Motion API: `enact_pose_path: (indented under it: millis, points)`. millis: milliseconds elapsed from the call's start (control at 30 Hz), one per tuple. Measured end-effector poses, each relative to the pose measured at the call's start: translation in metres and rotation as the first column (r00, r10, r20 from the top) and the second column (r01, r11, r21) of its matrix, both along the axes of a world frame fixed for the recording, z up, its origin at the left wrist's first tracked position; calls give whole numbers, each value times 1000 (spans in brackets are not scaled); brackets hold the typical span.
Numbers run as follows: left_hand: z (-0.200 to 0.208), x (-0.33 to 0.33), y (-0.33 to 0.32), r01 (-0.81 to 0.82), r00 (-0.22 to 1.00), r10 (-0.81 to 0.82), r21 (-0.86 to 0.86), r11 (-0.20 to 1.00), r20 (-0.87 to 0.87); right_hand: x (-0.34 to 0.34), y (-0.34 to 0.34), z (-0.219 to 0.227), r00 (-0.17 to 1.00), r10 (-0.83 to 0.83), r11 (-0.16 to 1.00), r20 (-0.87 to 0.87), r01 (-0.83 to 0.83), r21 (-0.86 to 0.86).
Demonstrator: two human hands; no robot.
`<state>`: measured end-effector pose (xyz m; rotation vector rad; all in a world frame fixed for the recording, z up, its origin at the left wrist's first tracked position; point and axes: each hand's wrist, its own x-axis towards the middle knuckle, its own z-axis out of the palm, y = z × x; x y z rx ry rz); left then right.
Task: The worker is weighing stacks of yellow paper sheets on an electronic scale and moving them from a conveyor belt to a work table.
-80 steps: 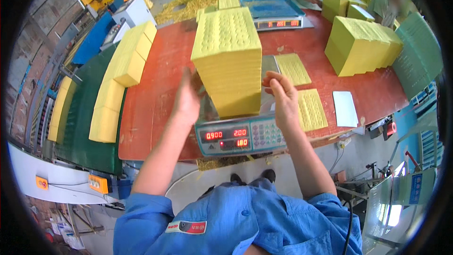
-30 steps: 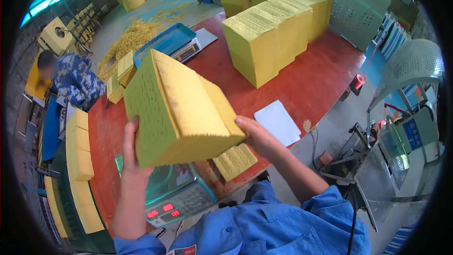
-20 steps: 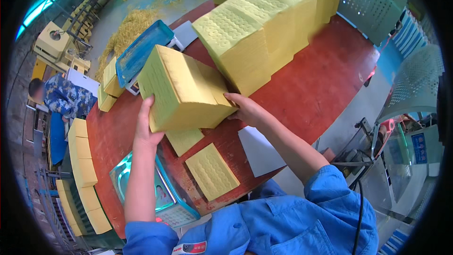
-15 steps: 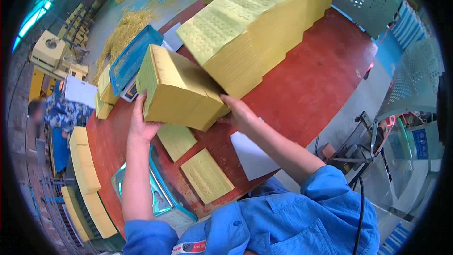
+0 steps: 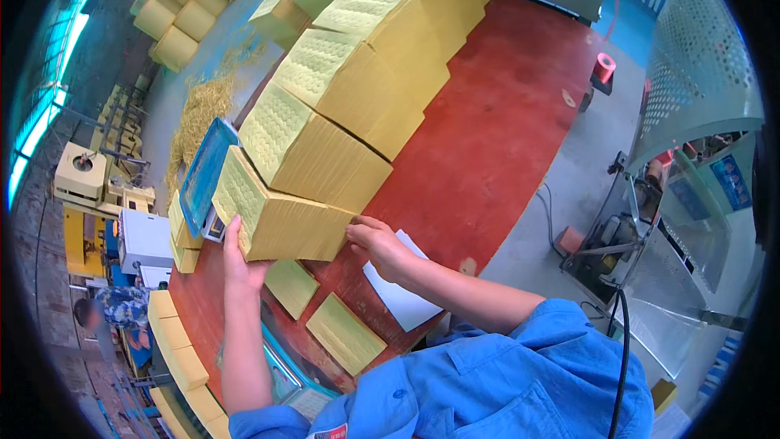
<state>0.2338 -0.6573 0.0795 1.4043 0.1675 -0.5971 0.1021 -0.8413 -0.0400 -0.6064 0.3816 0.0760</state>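
A thick stack of yellow embossed paper (image 5: 296, 228) sits on the red table (image 5: 496, 130), close against the near end of a long row of similar stacks (image 5: 333, 146). My left hand (image 5: 244, 260) grips its left end, thumb up the face and fingers at the lower edge. At the other end, my right hand (image 5: 380, 245) has its bent fingers against the paper edges. Two thinner yellow pads, one (image 5: 291, 286) just below the stack and another (image 5: 345, 332) nearer me, lie flat. A white sheet (image 5: 398, 297) lies beneath my right forearm.
A blue tray (image 5: 207, 171) stands left of the row. A teal-edged clear case (image 5: 292, 370) lies by my left forearm. Yellow blocks (image 5: 179, 349) line the left side. Right of the table is a metal machine frame (image 5: 605, 252). Another person (image 5: 122, 306) is far left.
The stack, earlier held tilted and apart from the row, now sits lower and lines up with the row's near end. Both hands stay on it. The view has shifted.
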Motion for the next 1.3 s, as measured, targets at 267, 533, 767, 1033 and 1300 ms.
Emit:
enact_pose_path:
  millis: [267, 533, 767, 1033, 1300]
  points:
    - [-4, 4, -2, 20, 1000, -20, 50, 999, 7, -8, -13, -10, 999, 39, 999, -23, -38, 16]
    - [-5, 6, 0, 7, 1000, -7, 11, 1000, 12, -15, -18, -17, 999, -16, 998, 32, 14, 68]
    - [-9, 7, -12, -2, 1000, 2, -34, 999, 2, -21, -31, -21, 998, -63, 990, 17, 61, 124]
    - [-20, -19, 23, -177, 783, 261, -200, 964, 565, -42, 16, 42, 974, 146, 975, 175, -172, 143]
    - [20, -182, 85, -371, 669, 369, -141, 918, 646, -72, 114, 103, 804, 409, 905, 432, -418, -80]
